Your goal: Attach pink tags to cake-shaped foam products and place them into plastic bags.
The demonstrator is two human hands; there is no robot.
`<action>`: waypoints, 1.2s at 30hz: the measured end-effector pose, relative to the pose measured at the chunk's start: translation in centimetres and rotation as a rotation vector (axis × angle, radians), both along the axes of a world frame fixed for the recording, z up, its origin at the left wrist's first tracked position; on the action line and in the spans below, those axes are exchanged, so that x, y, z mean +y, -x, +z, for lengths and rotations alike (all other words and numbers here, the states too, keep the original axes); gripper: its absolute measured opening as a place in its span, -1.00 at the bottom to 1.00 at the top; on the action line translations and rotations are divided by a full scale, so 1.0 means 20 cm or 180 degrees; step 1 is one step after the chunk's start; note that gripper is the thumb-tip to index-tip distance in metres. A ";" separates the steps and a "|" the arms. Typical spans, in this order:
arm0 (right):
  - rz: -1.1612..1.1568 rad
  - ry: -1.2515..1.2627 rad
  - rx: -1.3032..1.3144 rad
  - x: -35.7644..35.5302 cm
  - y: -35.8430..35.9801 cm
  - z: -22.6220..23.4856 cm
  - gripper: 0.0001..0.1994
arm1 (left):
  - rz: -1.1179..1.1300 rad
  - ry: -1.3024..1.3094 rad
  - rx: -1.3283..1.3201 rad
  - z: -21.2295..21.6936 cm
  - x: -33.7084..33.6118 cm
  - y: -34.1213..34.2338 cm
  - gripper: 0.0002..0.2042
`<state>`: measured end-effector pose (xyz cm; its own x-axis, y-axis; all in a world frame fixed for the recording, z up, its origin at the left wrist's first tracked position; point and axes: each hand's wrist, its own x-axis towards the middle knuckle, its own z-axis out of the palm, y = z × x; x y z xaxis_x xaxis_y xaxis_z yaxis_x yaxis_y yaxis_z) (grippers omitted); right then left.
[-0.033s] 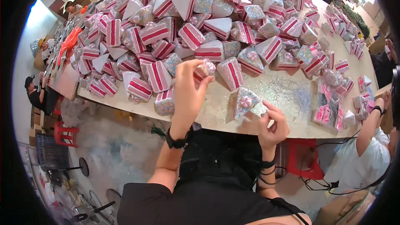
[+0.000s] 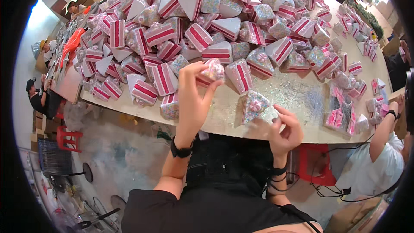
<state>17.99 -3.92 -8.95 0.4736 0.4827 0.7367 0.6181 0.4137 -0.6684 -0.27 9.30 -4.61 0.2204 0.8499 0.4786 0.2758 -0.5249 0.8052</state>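
Note:
My left hand [image 2: 192, 97] pinches a toy cake slice [image 2: 214, 70] between thumb and fingers, at the near edge of a big heap. The slice has a glittery, sprinkled top and a pink side with a dark red stripe. Another cake slice [image 2: 255, 106] lies on the table between my hands, with its sprinkled face and pink rosette upward. Just right of it, my right hand [image 2: 286, 133] is held with curled fingers, thumb and forefinger close together. Whatever may be between those fingertips is too small to make out.
The heap of similar cake slices [image 2: 198, 36] covers much of the pale table [image 2: 224, 123]. Loose glittery strands [image 2: 308, 97] lie on its right part, beside a clear tray [image 2: 340, 114] with pink pieces. A co-worker's arm [image 2: 385, 129] reaches in at right. Red stools stand below.
The slice in my left hand has turned slightly and shows more of its top. My right hand has shifted a little right, away from the slice on the table.

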 end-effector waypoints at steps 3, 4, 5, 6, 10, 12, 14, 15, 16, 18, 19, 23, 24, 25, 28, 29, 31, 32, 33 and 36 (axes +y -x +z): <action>0.0715 -0.0050 0.0570 -0.01 0.03 0.20 -0.81 | -0.0364 -0.0404 -0.0721 0.02 -0.09 -0.02 -0.46; 0.1132 -0.0168 0.0707 0.02 0.04 0.27 -0.81 | -0.0650 -0.0752 -0.0966 0.03 -0.11 -0.03 -0.45; 0.1138 -0.0153 0.0752 0.04 0.05 0.33 -0.81 | -0.0848 -0.0778 -0.1070 0.05 -0.14 -0.04 -0.42; 0.1335 -0.0099 0.0560 0.07 0.06 0.38 -0.82 | -0.0845 -0.0746 -0.1045 0.06 -0.15 -0.06 -0.42; 0.1588 0.0088 0.0358 0.12 0.09 0.43 -0.82 | -0.0887 -0.1075 -0.1273 0.04 -0.17 -0.08 -0.40; 0.1546 0.0168 0.0422 0.11 0.11 0.45 -0.82 | -0.0860 -0.1198 -0.1186 0.05 -0.18 -0.07 -0.44; 0.1400 0.0461 0.0475 0.08 0.13 0.45 -0.82 | -0.0865 -0.1198 -0.1199 0.06 -0.18 -0.07 -0.43; 0.1382 0.0475 0.0476 0.08 0.14 0.45 -0.82 | -0.0845 -0.1256 -0.1174 0.06 -0.18 -0.07 -0.42; 0.1321 0.0422 0.0392 0.09 0.15 0.45 -0.81 | -0.0821 -0.1316 -0.1149 0.06 -0.19 -0.06 -0.42; 0.1256 0.0376 0.0304 0.10 0.17 0.45 -0.80 | -0.0783 -0.1400 -0.1086 0.05 -0.19 -0.04 -0.42; 0.1234 0.0213 0.0132 0.10 0.18 0.44 -0.79 | -0.0736 -0.1498 -0.1015 0.05 -0.19 -0.03 -0.42; 0.1170 -0.0064 -0.0179 0.11 0.20 0.42 -0.77 | -0.0684 -0.1524 -0.1187 0.05 -0.21 -0.03 -0.43; 0.1180 -0.0063 -0.0184 0.10 0.21 0.42 -0.77 | -0.0597 -0.1547 -0.1022 0.05 -0.22 -0.01 -0.43; 0.1161 -0.0012 -0.0195 0.09 0.22 0.43 -0.77 | -0.0509 -0.1568 -0.0856 0.05 -0.23 0.00 -0.43; 0.1191 0.0136 -0.0054 0.05 0.24 0.44 -0.77 | -0.0447 -0.1627 -0.0876 0.05 -0.25 0.00 -0.44; 0.1236 0.0238 0.0105 0.04 0.24 0.44 -0.77 | -0.0438 -0.1630 -0.0874 0.05 -0.26 0.01 -0.44; 0.1220 0.0179 0.0087 0.03 0.23 0.43 -0.77 | -0.0367 -0.1768 -0.0774 0.06 -0.27 0.00 -0.46; 0.1213 0.0127 0.0076 0.03 0.23 0.43 -0.78 | -0.0371 -0.1770 -0.0778 0.06 -0.27 0.00 -0.46; 0.1209 0.0121 0.0076 0.03 0.23 0.42 -0.78 | -0.0353 -0.1765 -0.0763 0.06 -0.28 0.00 -0.46; 0.1193 0.0017 0.0001 0.03 0.24 0.41 -0.78 | -0.0321 -0.1767 -0.0667 0.07 -0.30 0.01 -0.46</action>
